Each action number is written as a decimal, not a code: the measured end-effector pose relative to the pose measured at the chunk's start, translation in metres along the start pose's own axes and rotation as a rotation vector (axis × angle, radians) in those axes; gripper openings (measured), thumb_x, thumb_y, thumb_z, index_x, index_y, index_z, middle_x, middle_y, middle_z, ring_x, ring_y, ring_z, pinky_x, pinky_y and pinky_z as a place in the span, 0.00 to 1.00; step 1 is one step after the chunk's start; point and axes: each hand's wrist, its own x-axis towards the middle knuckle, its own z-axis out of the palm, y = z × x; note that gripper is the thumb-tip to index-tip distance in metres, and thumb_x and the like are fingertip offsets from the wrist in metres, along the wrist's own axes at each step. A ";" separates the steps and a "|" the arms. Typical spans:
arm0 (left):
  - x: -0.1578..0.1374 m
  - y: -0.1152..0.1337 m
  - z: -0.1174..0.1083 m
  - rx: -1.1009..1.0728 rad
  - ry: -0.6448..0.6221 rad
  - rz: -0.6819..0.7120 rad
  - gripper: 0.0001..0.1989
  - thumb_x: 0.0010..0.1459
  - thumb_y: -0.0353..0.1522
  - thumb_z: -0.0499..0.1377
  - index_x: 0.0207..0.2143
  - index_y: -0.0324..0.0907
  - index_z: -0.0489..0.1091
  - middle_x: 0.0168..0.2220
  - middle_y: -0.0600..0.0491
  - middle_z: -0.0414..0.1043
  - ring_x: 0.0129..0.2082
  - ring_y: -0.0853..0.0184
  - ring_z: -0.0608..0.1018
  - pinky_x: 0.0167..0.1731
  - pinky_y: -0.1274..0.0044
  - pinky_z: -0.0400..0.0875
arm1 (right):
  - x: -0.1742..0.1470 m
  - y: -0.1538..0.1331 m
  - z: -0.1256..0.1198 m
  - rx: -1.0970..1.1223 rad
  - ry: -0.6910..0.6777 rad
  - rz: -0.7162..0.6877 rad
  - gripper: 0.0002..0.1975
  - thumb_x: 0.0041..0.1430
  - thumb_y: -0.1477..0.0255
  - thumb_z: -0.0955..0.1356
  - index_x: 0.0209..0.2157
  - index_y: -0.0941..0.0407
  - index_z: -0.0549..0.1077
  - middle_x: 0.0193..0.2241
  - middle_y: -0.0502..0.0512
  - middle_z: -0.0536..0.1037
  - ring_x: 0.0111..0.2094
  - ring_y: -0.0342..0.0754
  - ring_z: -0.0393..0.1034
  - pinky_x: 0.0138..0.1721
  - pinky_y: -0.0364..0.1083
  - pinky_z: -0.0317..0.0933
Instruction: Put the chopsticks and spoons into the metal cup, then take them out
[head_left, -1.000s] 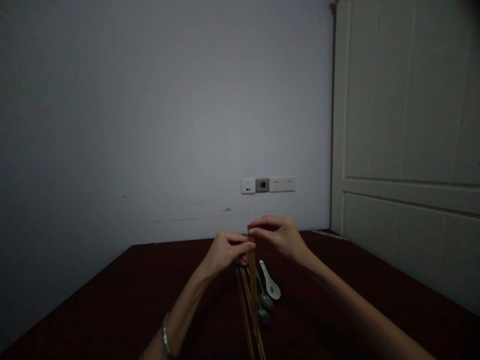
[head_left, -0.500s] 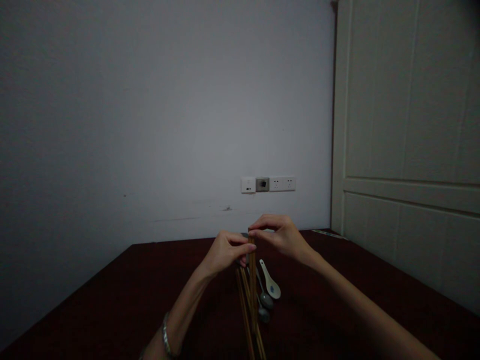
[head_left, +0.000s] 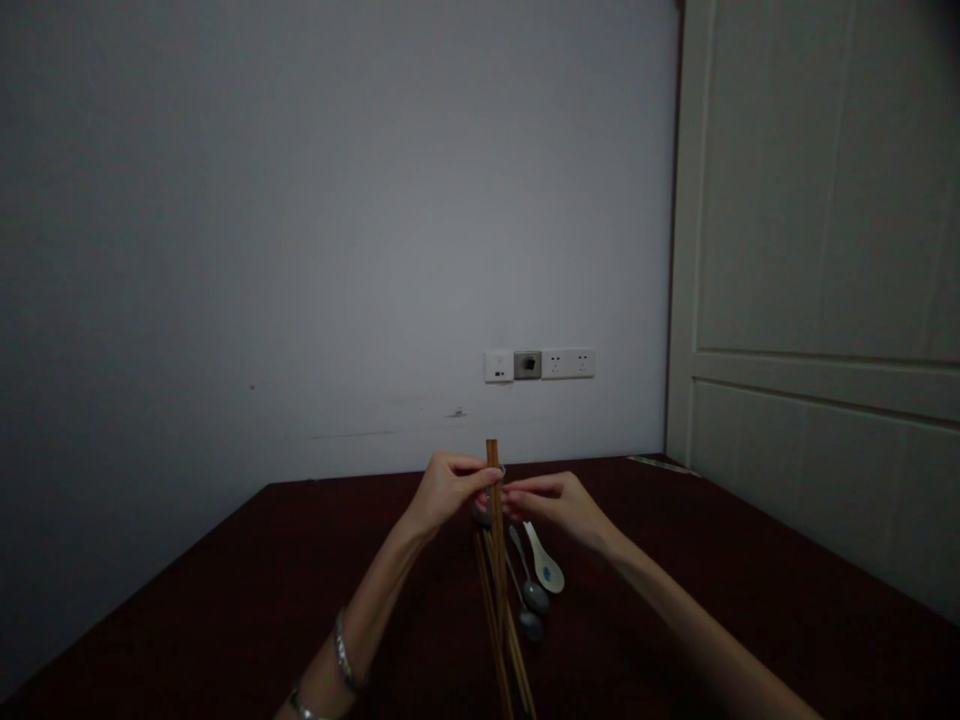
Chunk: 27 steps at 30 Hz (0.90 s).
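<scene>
1. Chopsticks (head_left: 496, 530) are held nearly upright in a tight bundle, gripped near their upper ends by the fingers of the left hand (head_left: 441, 492); clock readings below are taken from this grip, twelve being up the view.
2. The upper ends are left jutting out at twelve o'clock, above the left fingers; the lower lengths are pointed toward six.
3. The fingers of the right hand (head_left: 568, 507) are brought together at four o'clock, close beside the bundle and lower than the left fingers; whether anything is pinched there, or the bundle touched, cannot be told.
4. Loose chopsticks (head_left: 487, 600) are spread toward six o'clock on the dark red counter (head_left: 225, 600), partly crossed by the held ones.
5. Near five o'clock, metal spoons (head_left: 535, 598) are laid, with a white spoon (head_left: 547, 563), marked in blue, just beside them.
6. A grey object (head_left: 481, 515), just below the left fingers, is too hidden to be identified.
7. A silver bracelet (head_left: 343, 652) is worn on the left wrist, between seven and eight o'clock.
</scene>
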 end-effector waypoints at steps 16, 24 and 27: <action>0.019 -0.024 -0.012 -0.084 0.102 -0.048 0.15 0.45 0.39 0.61 0.21 0.33 0.71 0.14 0.55 0.65 0.14 0.75 0.66 0.17 0.82 0.62 | 0.028 0.021 0.023 -0.054 0.091 -0.018 0.15 0.40 0.63 0.71 0.25 0.62 0.77 0.20 0.53 0.75 0.22 0.42 0.66 0.26 0.42 0.59; 0.030 -0.045 -0.037 -0.307 0.189 -0.118 0.29 0.44 0.41 0.61 0.48 0.35 0.63 0.31 0.49 0.70 0.22 0.73 0.70 0.15 0.83 0.65 | 0.081 0.008 -0.006 -0.014 0.215 0.029 0.13 0.35 0.65 0.73 0.23 0.61 0.76 0.20 0.52 0.76 0.22 0.43 0.67 0.28 0.43 0.62; 0.033 -0.054 -0.043 -0.276 0.231 -0.168 0.25 0.46 0.43 0.59 0.42 0.34 0.67 0.30 0.49 0.70 0.21 0.75 0.69 0.13 0.85 0.63 | 0.120 0.004 -0.028 0.114 0.295 0.000 0.13 0.33 0.67 0.74 0.23 0.61 0.76 0.22 0.53 0.76 0.24 0.43 0.69 0.32 0.45 0.65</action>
